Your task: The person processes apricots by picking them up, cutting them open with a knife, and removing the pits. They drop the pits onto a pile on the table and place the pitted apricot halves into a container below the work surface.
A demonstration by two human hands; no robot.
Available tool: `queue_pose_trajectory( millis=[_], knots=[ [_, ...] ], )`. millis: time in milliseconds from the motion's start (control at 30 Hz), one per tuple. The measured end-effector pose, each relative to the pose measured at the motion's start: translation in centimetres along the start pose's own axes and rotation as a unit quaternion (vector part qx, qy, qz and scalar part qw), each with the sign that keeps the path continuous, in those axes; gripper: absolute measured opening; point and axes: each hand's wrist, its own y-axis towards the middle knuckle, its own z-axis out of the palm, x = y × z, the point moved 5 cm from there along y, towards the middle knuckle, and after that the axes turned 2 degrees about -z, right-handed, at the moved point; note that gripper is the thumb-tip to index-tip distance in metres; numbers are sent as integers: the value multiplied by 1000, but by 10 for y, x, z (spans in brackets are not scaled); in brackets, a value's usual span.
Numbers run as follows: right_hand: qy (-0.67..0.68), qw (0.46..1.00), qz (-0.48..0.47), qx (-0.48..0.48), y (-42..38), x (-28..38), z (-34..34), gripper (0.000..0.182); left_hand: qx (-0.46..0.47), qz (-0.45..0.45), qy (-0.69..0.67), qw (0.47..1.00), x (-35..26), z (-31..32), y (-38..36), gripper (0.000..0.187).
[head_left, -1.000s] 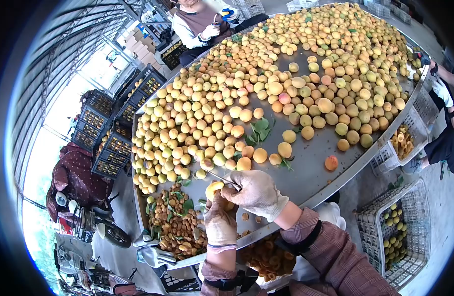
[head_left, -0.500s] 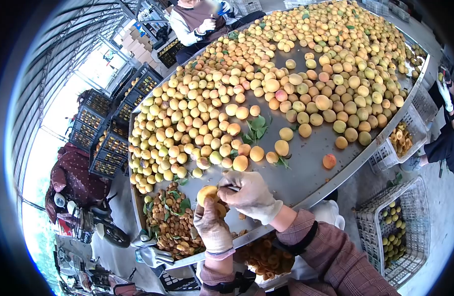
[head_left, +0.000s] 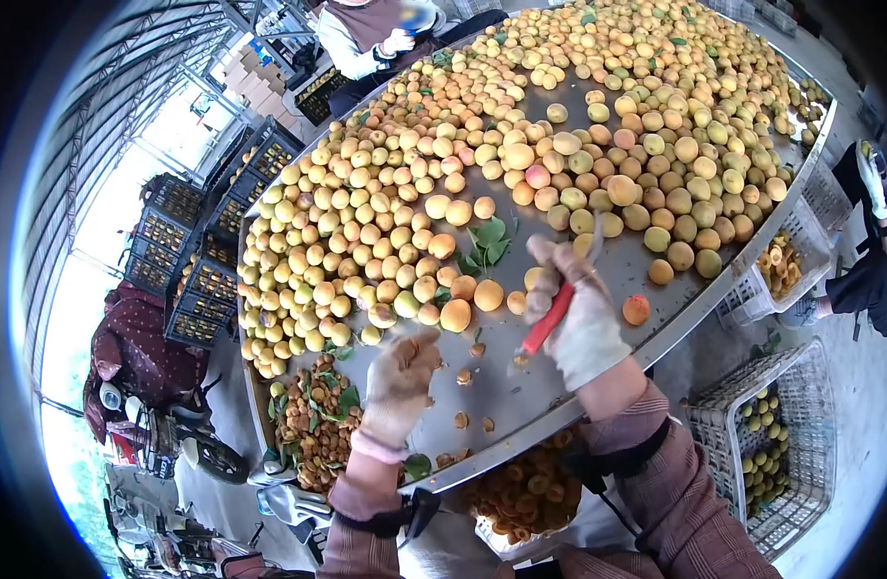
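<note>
My right hand (head_left: 580, 318), in a soiled whitish glove, is closed around the red handle of a small knife (head_left: 549, 317), whose thin blade points away from me above the metal table (head_left: 520, 386). My left hand (head_left: 400, 381), gloved too, is at the near left with its fingers curled; whether anything is inside them is hidden. A few brown pits (head_left: 463, 376) lie between the hands. Just beyond is a wide spread of apricots (head_left: 385, 232), with green leaves (head_left: 487, 241) among them. Opened apricot halves (head_left: 525, 492) fill a container below the table edge.
A heap of pits and leaves (head_left: 316, 425) covers the near left corner. A spare glove (head_left: 294, 502) lies beside it. Grey plastic crates (head_left: 810, 425) stand on the right floor, black crates (head_left: 173, 241) at left. One person (head_left: 376, 43) sits across; another person's gloved hand (head_left: 873, 179) is at right.
My hands have separated: the left moved left, the right moved right and up, showing the red-handled knife. The apricot my left hand held is no longer visible. Pits show on the table between them.
</note>
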Motion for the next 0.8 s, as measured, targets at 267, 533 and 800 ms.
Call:
queue_pose_trajectory(
  millis=[267,533,800],
  knots=[
    [-160,979,52,118,-19,-23,12,20,-55,-52,410,909,19,35,80,56],
    [-276,948,89,134,-31,-28,28,20,101,29,-541,834,22,10,8,51],
    [-397,874,16,278,-41,-82,22,18,-7,47,-615,787,26,2,-22,55]
  ],
)
